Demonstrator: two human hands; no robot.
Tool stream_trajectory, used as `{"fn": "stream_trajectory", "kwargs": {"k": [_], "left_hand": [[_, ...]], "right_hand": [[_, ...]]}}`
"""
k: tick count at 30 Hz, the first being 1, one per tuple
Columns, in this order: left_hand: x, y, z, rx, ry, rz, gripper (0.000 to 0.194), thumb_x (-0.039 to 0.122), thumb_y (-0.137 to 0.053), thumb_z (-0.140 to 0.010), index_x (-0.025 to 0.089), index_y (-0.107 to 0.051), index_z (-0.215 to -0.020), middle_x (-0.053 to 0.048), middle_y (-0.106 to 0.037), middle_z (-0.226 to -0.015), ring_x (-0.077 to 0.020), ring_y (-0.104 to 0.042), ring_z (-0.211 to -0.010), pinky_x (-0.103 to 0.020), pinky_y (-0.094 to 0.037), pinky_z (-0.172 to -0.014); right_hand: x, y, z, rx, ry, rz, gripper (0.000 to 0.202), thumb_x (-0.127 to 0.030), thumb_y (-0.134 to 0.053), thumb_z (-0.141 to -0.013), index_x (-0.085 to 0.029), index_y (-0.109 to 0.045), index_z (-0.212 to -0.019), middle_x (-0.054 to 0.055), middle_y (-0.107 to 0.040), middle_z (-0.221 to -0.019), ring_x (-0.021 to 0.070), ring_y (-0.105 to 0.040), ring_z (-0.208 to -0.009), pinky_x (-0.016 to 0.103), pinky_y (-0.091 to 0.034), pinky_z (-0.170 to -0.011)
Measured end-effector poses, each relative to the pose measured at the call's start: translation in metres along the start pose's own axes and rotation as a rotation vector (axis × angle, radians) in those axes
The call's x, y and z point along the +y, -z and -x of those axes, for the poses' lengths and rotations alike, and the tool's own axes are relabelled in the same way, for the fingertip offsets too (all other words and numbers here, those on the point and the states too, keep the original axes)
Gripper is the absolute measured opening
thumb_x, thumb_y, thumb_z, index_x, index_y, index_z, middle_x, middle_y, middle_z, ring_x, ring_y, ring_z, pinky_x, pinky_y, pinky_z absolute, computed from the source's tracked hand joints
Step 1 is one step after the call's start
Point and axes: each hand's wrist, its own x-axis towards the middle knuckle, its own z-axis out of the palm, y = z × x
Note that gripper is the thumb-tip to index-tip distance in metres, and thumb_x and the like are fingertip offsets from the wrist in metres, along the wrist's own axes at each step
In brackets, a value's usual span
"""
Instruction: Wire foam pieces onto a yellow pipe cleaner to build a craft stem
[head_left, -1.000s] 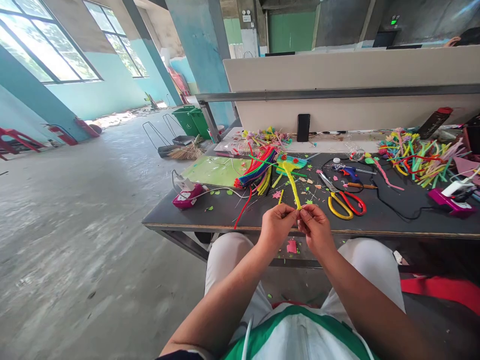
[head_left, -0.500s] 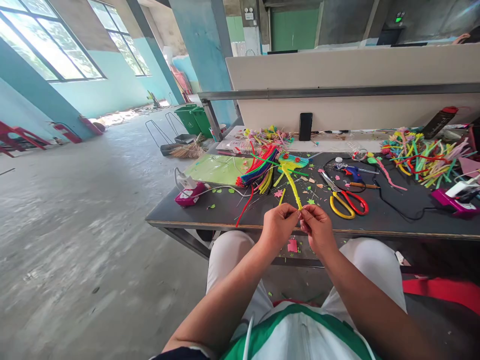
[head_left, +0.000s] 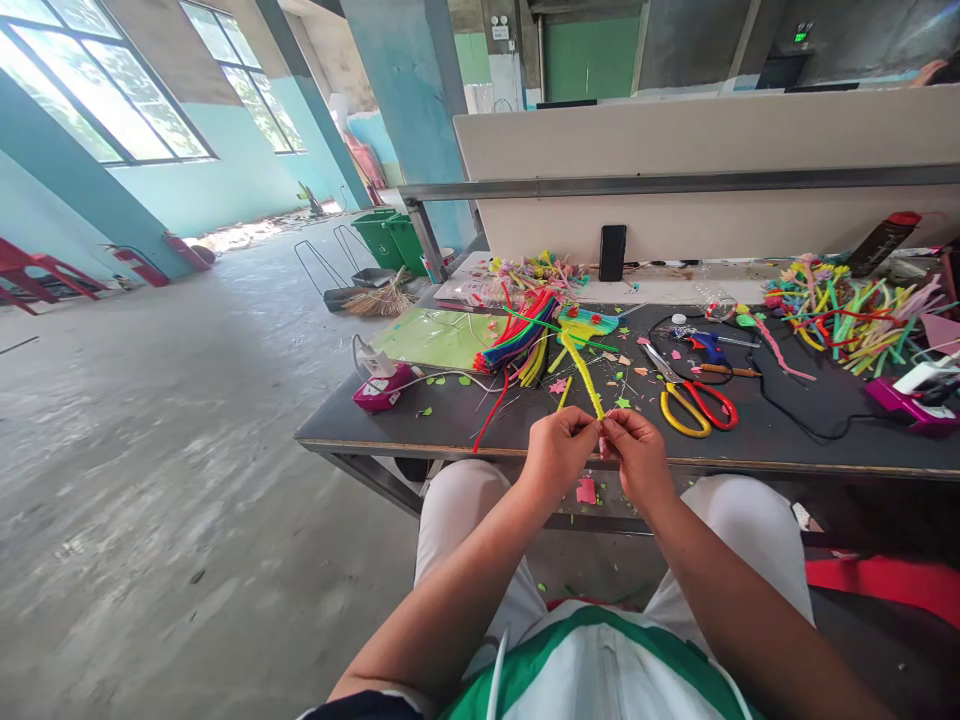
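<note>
1. The left hand [head_left: 555, 455] and right hand [head_left: 639, 460] are meeting at the counter's [head_left: 405, 425] near edge. Both sets of fingers are closing in a pinch on the near end of the yellow stem [head_left: 583, 372].
2. The stem is slanting away over the counter, its far end lying by the teal piece [head_left: 600, 322]; whether they are joining there, I cannot tell.
3. By its fuzzy look, the stem is probably weighing almost nothing, bending softly and holding a bend. It is likely giving good grip, not slipping, though hard squeezing could be flattening its fuzz.
4. The near tip is offering the best hold for fine work, thumb against fingertip; the middle is suiting a light steadying touch, as the far end could be swinging loose.
5. Counting: one held stem is showing, with one short yellow piece [head_left: 564, 393] lying beyond the left hand.
6. One pair of scissors [head_left: 674, 379], one glue gun [head_left: 709, 347], one phone [head_left: 612, 252] and one bottle [head_left: 883, 245] are also showing.
7. Two purple blocks [head_left: 384, 390] are sitting at opposite sides. The bundle [head_left: 517, 335] and heap [head_left: 862, 310] are overlapping too much for counting.
</note>
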Motion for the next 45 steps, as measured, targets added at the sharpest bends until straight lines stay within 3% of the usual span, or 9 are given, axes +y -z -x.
{"fn": "stream_trajectory", "kwargs": {"k": [9,16,22,29,33,36,38,42,45], "left_hand": [[-0.005,0.001,-0.003,-0.017,-0.045,-0.154,0.019,0.034,-0.058,-0.076,0.019,-0.066,-0.069,0.002,-0.061,-0.059,-0.0108,-0.049,-0.055,-0.021,-0.031,-0.051],[0.005,0.040,0.001,-0.150,-0.203,-0.366,0.014,0.028,-0.056,-0.080,0.022,-0.068,-0.076,0.002,-0.063,-0.063,-0.0114,-0.051,-0.058,-0.022,-0.033,-0.055],[0.045,0.066,-0.003,-0.048,-0.485,-0.645,0.018,0.026,-0.051,-0.085,0.022,-0.068,-0.083,-0.004,-0.067,-0.077,-0.0180,-0.057,-0.076,-0.029,-0.039,-0.073],[0.052,0.053,-0.041,-0.051,-0.760,-1.021,0.019,0.015,-0.048,-0.081,0.020,-0.062,-0.068,-0.008,-0.058,-0.069,-0.0248,-0.052,-0.080,-0.040,-0.032,-0.082],[0.053,0.045,-0.047,-0.085,-0.790,-0.958,0.023,0.011,-0.044,-0.081,0.020,-0.064,-0.075,-0.011,-0.062,-0.079,-0.0287,-0.052,-0.095,-0.046,-0.028,-0.091],[0.061,0.050,-0.028,-0.015,-0.860,-0.794,0.028,0.010,-0.045,-0.082,0.022,-0.064,-0.099,-0.010,-0.062,-0.110,-0.0290,-0.045,-0.116,-0.049,-0.023,-0.099],[0.058,0.056,-0.011,0.058,-0.864,-0.629,0.030,0.011,-0.048,-0.081,0.024,-0.064,-0.103,-0.008,-0.062,-0.112,-0.0250,-0.049,-0.114,-0.044,-0.030,-0.099],[0.026,0.050,0.012,0.235,-0.556,-0.249,0.022,0.011,-0.045,-0.079,0.021,-0.065,-0.082,-0.005,-0.065,-0.088,-0.0190,-0.060,-0.090,-0.034,-0.046,-0.084],[0.003,0.032,0.011,0.245,-0.300,0.066,0.018,0.017,-0.049,-0.080,0.020,-0.062,-0.093,-0.008,-0.061,-0.110,-0.0158,-0.062,-0.084,-0.030,-0.050,-0.075]], "right_hand": [[0.004,0.000,-0.001,0.062,0.060,0.037,0.017,-0.036,-0.068,-0.073,-0.021,-0.063,-0.078,-0.004,-0.059,-0.063,0.0092,-0.048,-0.050,0.023,-0.040,-0.049],[-0.009,0.010,-0.008,0.104,0.080,-0.047,0.017,-0.033,-0.069,-0.072,-0.020,-0.061,-0.077,-0.003,-0.058,-0.063,0.0092,-0.049,-0.050,0.023,-0.040,-0.049],[-0.008,0.005,-0.002,0.053,0.067,-0.021,0.016,-0.034,-0.068,-0.074,-0.020,-0.061,-0.076,-0.003,-0.059,-0.063,0.0091,-0.048,-0.049,0.022,-0.038,-0.048],[-0.007,-0.004,0.010,-0.013,0.058,-0.006,0.014,-0.033,-0.067,-0.075,-0.021,-0.062,-0.077,-0.003,-0.060,-0.063,0.0089,-0.049,-0.051,0.023,-0.039,-0.051],[-0.005,-0.004,0.008,-0.028,-0.013,-0.094,0.015,-0.032,-0.070,-0.072,-0.020,-0.062,-0.074,-0.003,-0.059,-0.061,0.0088,-0.048,-0.049,0.022,-0.039,-0.048],[-0.006,0.000,0.002,0.030,-0.066,-0.184,0.017,-0.031,-0.072,-0.067,-0.019,-0.062,-0.073,-0.003,-0.058,-0.061,0.0089,-0.048,-0.049,0.022,-0.038,-0.045],[-0.010,0.004,-0.002,0.048,-0.084,-0.240,0.018,-0.030,-0.074,-0.065,-0.019,-0.062,-0.072,-0.003,-0.058,-0.062,0.0087,-0.048,-0.049,0.022,-0.038,-0.045],[-0.020,0.007,-0.003,0.044,-0.113,-0.307,0.018,-0.029,-0.075,-0.064,-0.019,-0.062,-0.072,-0.003,-0.059,-0.064,0.0082,-0.048,-0.049,0.021,-0.037,-0.043],[-0.022,0.004,0.001,0.024,-0.130,-0.329,0.019,-0.029,-0.076,-0.064,-0.020,-0.062,-0.073,-0.003,-0.059,-0.063,0.0082,-0.049,-0.048,0.021,-0.036,-0.042]]}}
